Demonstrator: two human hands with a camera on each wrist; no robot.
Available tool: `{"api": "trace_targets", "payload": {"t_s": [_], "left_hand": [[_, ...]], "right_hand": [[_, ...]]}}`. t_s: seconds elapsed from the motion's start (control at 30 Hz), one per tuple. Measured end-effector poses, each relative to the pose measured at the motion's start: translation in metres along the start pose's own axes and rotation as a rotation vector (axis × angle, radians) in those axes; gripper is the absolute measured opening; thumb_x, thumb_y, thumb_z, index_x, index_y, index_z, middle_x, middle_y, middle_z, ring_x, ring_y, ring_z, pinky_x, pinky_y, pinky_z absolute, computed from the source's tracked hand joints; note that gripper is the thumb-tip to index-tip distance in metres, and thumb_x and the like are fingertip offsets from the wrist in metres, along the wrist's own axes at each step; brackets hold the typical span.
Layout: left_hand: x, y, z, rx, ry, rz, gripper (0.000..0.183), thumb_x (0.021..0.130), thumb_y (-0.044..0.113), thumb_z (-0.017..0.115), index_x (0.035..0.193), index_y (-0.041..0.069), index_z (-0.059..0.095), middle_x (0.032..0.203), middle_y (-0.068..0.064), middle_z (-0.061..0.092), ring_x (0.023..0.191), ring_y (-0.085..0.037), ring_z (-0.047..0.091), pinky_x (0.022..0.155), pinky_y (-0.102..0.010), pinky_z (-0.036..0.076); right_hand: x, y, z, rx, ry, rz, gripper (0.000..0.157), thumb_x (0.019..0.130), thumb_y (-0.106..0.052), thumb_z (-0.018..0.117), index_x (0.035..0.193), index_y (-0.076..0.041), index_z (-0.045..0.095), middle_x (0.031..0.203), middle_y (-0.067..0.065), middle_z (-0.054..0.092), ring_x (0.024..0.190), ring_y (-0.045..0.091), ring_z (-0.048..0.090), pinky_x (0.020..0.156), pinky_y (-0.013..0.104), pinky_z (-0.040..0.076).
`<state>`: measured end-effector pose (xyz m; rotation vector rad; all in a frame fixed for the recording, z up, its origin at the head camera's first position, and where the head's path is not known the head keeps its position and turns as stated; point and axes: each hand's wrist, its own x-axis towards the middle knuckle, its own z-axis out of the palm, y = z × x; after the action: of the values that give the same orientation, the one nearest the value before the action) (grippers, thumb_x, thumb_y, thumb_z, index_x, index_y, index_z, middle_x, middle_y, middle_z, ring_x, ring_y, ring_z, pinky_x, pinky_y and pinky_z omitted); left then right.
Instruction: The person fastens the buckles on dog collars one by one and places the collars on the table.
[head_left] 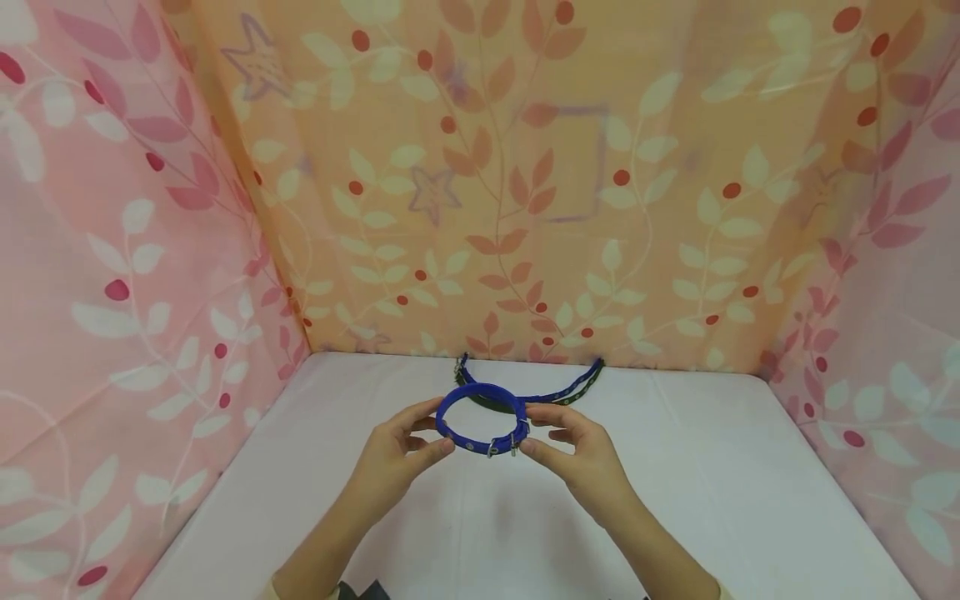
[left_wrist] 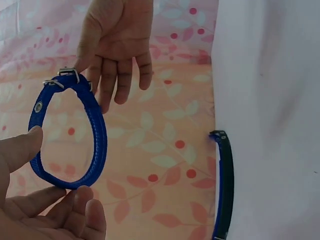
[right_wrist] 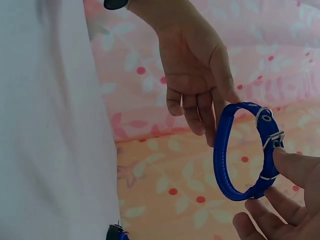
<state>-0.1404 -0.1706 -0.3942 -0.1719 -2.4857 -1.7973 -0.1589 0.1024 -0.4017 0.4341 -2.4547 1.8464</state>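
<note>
Collar (head_left: 480, 390), looped, held above table (head_left: 675, 454), long axis left to right; left hand (head_left: 393, 454) pinches one end, right hand (head_left: 583, 454) the other, nearer the buckle (right_wrist: 274, 141); straps (head_left: 558, 395) lie beyond near back edge, number uncertain, partly overlapped in view

The table (head_left: 697, 492) leaves room left and right, but blue collar (head_left: 483, 390) and straps (head_left: 552, 398) block the middle.

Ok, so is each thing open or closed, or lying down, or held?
Blue collar: closed loop, held above the table.
Buckle: fastened.
Blue and dark strapping: lying curved on the table, ends apart.
Left hand: pinching the collar's left side.
Right hand: pinching the collar's right side.
</note>
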Motion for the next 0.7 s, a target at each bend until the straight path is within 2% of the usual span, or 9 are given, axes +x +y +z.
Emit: {"api": "trace_targets", "payload": {"t_s": [0.17, 0.37, 0.7], "left_hand": [[0.006, -0.016, -0.007, 0.013, -0.004, 0.003, 0.053, 0.088, 0.023, 0.083, 0.137, 0.02, 0.064, 0.119, -0.005, 0.07, 0.098, -0.024, 0.066, 0.077, -0.028, 0.057], [0.013, -0.034, -0.016, 0.019, -0.014, -0.013, 0.052, 0.089, 0.023, 0.082, 0.138, 0.019, 0.063, 0.12, -0.007, 0.071, 0.104, -0.022, 0.067, 0.081, -0.028, 0.058], [0.024, -0.058, -0.028, -0.014, -0.095, -0.027, 0.053, 0.092, 0.023, 0.079, 0.14, 0.013, 0.061, 0.121, -0.006, 0.071, 0.115, -0.024, 0.065, 0.088, -0.027, 0.057]], "right_hand": [[0.007, 0.005, 0.01, -0.012, -0.027, 0.001, 0.033, 0.089, -0.029, 0.082, 0.121, -0.025, 0.073, 0.123, -0.008, 0.071, 0.117, 0.021, 0.061, 0.101, 0.043, 0.048], [0.017, 0.018, 0.021, 0.055, -0.068, 0.0, 0.025, 0.098, -0.017, 0.071, 0.122, -0.016, 0.073, 0.121, 0.001, 0.072, 0.113, 0.02, 0.066, 0.092, 0.025, 0.056], [0.034, 0.041, 0.043, 0.127, -0.037, 0.072, 0.02, 0.092, -0.019, 0.078, 0.112, -0.015, 0.075, 0.107, 0.001, 0.074, 0.102, 0.02, 0.068, 0.086, 0.027, 0.059]]}}
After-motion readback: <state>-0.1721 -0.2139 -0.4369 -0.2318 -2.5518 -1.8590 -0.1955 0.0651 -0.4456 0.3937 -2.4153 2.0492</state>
